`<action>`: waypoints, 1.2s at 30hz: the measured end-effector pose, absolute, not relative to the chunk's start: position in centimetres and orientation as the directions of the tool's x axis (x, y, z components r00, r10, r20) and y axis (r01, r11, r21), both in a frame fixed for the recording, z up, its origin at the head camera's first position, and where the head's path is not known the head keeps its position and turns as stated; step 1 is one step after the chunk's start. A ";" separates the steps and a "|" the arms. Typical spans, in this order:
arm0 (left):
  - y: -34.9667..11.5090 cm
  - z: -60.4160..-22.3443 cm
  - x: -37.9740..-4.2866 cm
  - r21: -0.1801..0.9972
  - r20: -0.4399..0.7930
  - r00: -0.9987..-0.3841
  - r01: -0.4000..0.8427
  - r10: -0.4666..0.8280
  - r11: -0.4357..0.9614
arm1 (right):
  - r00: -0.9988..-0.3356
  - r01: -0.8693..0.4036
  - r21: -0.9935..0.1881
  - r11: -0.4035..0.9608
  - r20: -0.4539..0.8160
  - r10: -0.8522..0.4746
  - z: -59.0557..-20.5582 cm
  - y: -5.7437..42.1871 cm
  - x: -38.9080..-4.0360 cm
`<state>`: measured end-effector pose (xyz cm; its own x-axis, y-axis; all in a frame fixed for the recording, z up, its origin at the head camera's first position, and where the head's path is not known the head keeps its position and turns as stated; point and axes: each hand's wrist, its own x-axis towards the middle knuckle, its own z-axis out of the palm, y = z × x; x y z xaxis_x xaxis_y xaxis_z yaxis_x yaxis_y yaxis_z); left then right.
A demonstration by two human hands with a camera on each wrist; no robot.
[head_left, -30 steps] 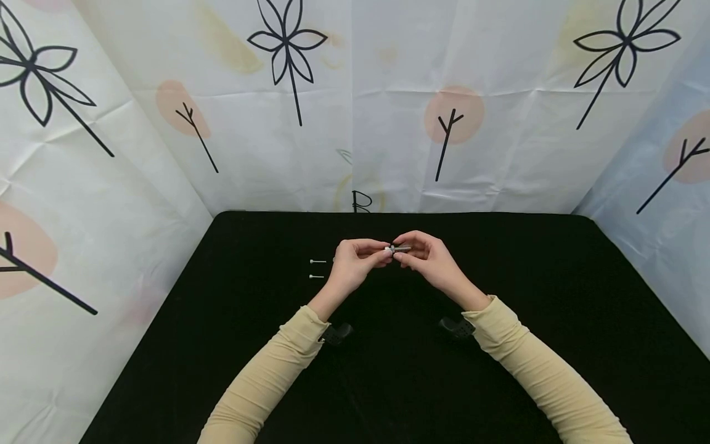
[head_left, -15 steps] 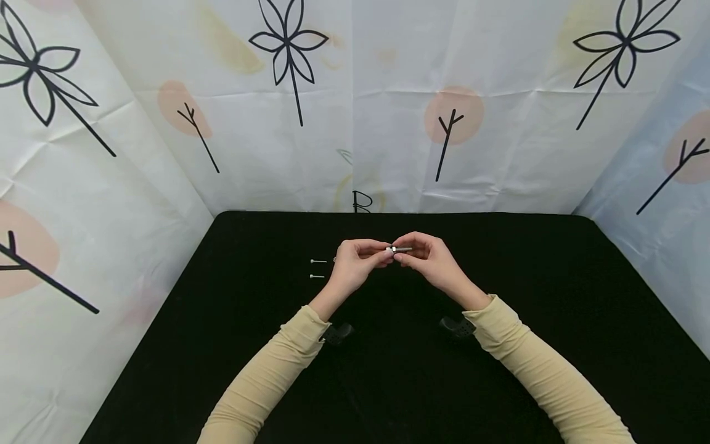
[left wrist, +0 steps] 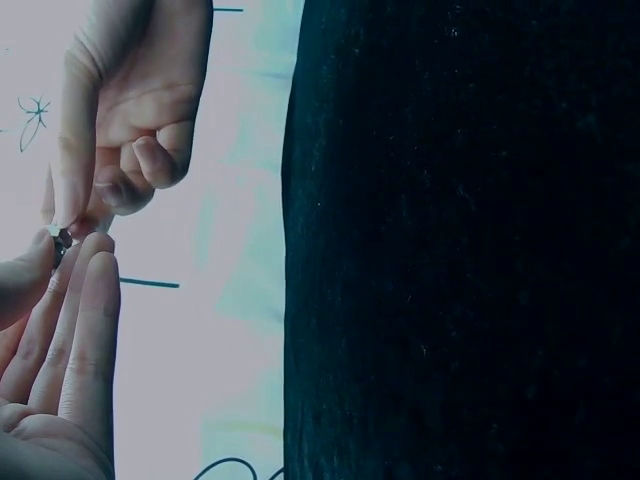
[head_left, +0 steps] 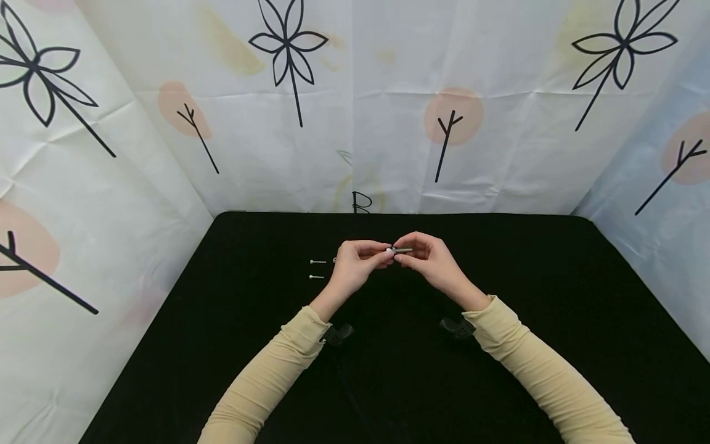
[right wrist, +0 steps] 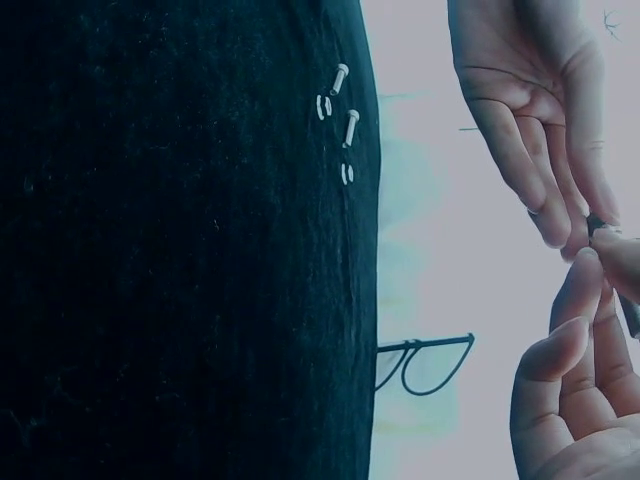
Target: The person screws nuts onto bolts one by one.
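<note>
In the head view both hands meet over the far part of the black table. My left hand [head_left: 354,262] pinches the head end of a metal bolt [head_left: 405,250], whose shank points right. The thumb and forefinger of my right hand [head_left: 429,259] grip a nut [left wrist: 63,241] on the bolt, close beside the left fingertips. Fingers partly cover the nut and the bolt head. Seen from the right wrist, the bolt's shank slants down past the right fingers at the frame's edge.
Two more bolts [right wrist: 340,80] lie on the black tablecloth [head_left: 266,345] left of the left hand. Small rings or nuts [right wrist: 347,174] lie by their ends, mostly hidden behind that hand in the head view. A patterned white curtain [head_left: 388,154] stands behind the table.
The hands hold nearly the same place. The nut's bright facet, seen half a second ago, looks duller now, as though the nut has turned slightly.
</note>
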<state>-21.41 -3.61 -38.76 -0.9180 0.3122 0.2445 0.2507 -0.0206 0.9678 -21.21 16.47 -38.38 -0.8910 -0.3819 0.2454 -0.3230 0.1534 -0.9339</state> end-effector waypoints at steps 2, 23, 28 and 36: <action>-3.6 -38.8 -21.4 0.967 0.246 -0.918 0.253 0.312 -0.017 | -0.894 -0.324 -0.931 0.167 0.244 -0.375 -38.3 16.4 -21.1; -3.8 -38.8 -21.4 0.967 0.247 -0.918 0.254 0.312 -0.020 | -0.908 -0.303 -0.931 0.201 0.219 -0.357 -37.4 16.2 -20.7; -3.8 -38.8 -21.4 0.967 0.250 -0.916 0.256 0.313 -0.022 | -0.897 -0.314 -0.932 0.180 0.229 -0.378 -35.8 15.7 -19.6; -3.8 -38.8 -21.3 0.968 0.245 -0.921 0.250 0.302 -0.023 | -0.916 -0.270 -0.939 0.211 0.183 -0.357 -37.6 16.0 -20.6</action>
